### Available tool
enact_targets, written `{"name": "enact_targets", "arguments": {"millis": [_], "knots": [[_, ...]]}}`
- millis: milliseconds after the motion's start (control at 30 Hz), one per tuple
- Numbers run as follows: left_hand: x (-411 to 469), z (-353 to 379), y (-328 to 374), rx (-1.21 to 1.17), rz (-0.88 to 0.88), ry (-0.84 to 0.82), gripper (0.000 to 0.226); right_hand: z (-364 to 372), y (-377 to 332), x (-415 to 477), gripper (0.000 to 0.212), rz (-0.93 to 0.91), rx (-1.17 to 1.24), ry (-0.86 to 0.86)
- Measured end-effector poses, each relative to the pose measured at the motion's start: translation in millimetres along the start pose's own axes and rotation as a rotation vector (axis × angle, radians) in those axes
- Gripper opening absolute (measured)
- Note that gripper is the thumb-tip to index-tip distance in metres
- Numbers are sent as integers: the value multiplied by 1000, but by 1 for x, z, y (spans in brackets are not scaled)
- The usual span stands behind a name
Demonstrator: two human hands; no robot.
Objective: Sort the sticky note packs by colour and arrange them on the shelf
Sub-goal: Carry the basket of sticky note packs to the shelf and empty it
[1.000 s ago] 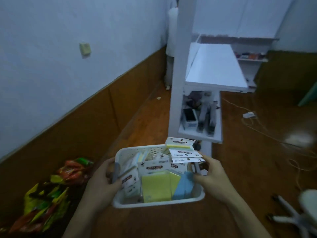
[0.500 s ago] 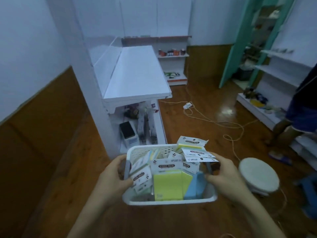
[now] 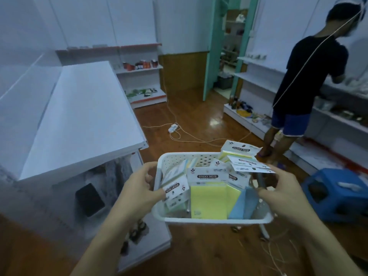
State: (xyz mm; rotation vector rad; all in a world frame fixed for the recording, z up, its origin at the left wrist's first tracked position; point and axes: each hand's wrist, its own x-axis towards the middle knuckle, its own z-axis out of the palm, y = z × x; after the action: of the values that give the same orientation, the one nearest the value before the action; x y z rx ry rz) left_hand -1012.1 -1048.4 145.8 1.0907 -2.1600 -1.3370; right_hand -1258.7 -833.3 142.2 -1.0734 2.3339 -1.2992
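Both left hand (image 3: 137, 188) and right hand (image 3: 278, 194) grip a perforated plastic basket (image 3: 209, 220) of glossy rectangular sticky note packs (image 3: 208, 200)

Looking forward and down from the head, wide-angle, close above the white perforated plastic basket (image 3: 215, 220), out across the glossy brown wooden floor (image 3: 195, 116).
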Motion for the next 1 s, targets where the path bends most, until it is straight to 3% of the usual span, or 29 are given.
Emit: {"name": "enact_targets", "arguments": {"millis": [300,533,833,1000], "knots": [[156,43,34,-13,-1,26,60,-13,35,152,57,-18,175,31],[275,55,68,46,-60,94,62,-27,43,307,58,-97,208,-106],[363,-31,99,-95,-215,438,68,25,-48,506,50,-336,278,-445],[376,-95,75,-200,-290,566,50,102,-117,579,45,-460,317,-632]]}}
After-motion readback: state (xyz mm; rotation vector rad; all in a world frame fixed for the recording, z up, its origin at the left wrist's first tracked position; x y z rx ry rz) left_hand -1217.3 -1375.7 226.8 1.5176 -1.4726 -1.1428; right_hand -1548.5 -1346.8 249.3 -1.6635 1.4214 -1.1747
